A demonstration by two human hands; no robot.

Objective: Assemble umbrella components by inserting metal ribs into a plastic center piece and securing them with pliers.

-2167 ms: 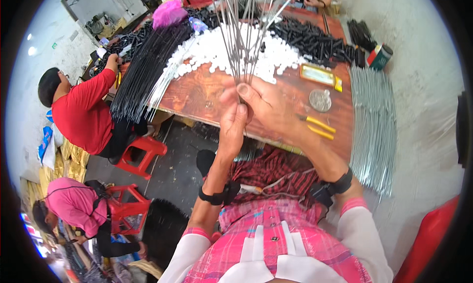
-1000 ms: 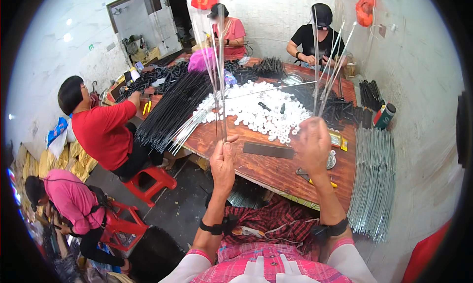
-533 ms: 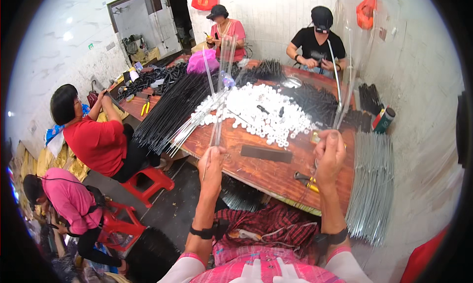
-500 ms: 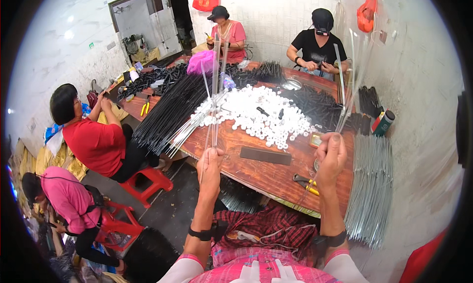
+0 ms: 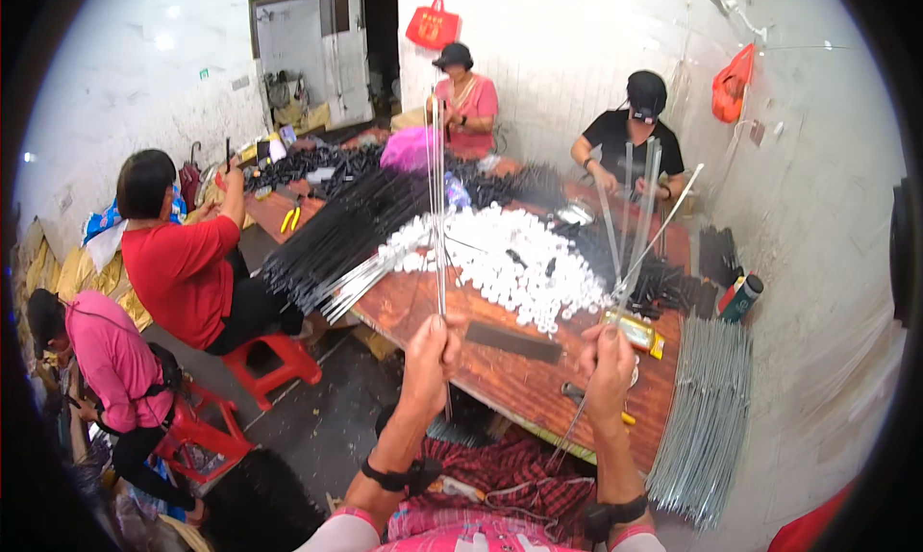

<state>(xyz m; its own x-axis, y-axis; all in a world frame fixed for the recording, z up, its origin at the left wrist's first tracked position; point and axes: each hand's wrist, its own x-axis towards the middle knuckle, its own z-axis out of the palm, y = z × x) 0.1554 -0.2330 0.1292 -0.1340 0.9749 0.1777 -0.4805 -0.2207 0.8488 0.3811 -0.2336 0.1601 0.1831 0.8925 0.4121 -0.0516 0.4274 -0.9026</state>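
My left hand is closed around a few thin metal rods, which stand upright above the fist and stick out a little below it. My right hand grips several more thin rods; their upper ends fan apart, one leaning far to the right. Both hands are raised over the near edge of the wooden table. Beyond them spreads a pile of small white round pieces. A dark flat bar lies between the hands. Yellow-handled pliers are partly hidden behind my right hand.
Bundled metal rods lie along the right edge, below a dark green can. A yellow box sits beside my right hand. Long black rods fill the left side. Several people work around; a red stool stands left.
My hands are lower in view and closer together, both still holding rods. The right hand's rods spread wider. The view has shifted. At the left, a person in red has lifted a dark piece.
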